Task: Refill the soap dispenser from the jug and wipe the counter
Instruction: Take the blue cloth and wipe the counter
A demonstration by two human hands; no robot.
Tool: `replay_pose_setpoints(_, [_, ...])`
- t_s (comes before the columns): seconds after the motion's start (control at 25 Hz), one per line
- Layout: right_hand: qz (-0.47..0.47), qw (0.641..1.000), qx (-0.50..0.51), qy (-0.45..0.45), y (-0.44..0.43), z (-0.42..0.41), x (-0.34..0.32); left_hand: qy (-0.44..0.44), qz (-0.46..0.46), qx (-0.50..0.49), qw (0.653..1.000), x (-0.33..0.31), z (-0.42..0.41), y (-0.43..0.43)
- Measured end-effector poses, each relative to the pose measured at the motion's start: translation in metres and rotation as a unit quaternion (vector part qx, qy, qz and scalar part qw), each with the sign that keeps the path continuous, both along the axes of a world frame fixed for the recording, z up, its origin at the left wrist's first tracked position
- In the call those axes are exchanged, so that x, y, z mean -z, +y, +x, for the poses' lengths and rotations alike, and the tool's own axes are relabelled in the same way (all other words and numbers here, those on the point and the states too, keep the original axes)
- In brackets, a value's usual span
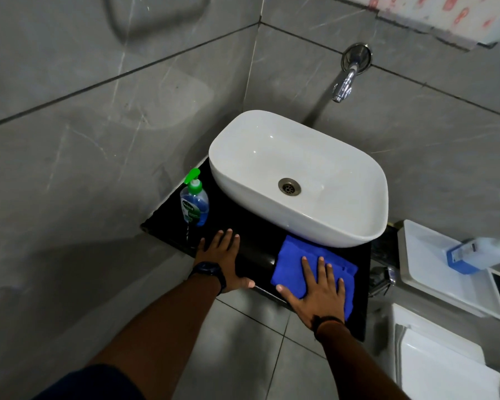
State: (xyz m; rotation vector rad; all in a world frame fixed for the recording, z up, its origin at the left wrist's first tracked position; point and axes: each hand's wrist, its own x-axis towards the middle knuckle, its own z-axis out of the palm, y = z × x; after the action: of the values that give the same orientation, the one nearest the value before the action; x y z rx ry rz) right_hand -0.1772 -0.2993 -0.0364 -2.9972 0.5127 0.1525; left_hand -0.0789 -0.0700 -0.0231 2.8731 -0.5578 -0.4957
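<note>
The soap bottle stands on the black counter, left of the white sink. My right hand lies flat, fingers spread, on the blue cloth. My left hand rests open on the counter. The jug lies in a white tray, far right.

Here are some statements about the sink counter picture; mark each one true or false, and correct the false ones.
1. The right hand lies flat on the blue cloth. True.
2. The left hand grips the soap dispenser. False: it rests open on the black counter, apart from the dispenser.
3. The dispenser stands upright with its green pump on. True.
4. The jug stands in the white basin. False: it lies in a white tray to the right.
5. Water runs from the tap. False: no water is visible.
</note>
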Motion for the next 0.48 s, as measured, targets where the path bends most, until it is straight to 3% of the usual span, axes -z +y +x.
replay_pose_setpoints(0.32, [0.001, 0.988, -0.154, 0.017, -0.013, -0.022, -0.003, 0.023, 0.045, 0.019, 0.999, -0.010, 0.008, -0.012])
replay_pose_setpoints(0.4, [0.072, 0.986, -0.149, -0.006, -0.020, -0.023, -0.008, 0.030, 0.029, 0.059, 0.997, -0.013, 0.011, -0.018])
replay_pose_setpoints(0.48, [0.209, 0.972, -0.040, -0.099, -0.027, -0.023, -0.017, 0.035, -0.009, 0.104, 0.994, -0.018, 0.009, -0.034])
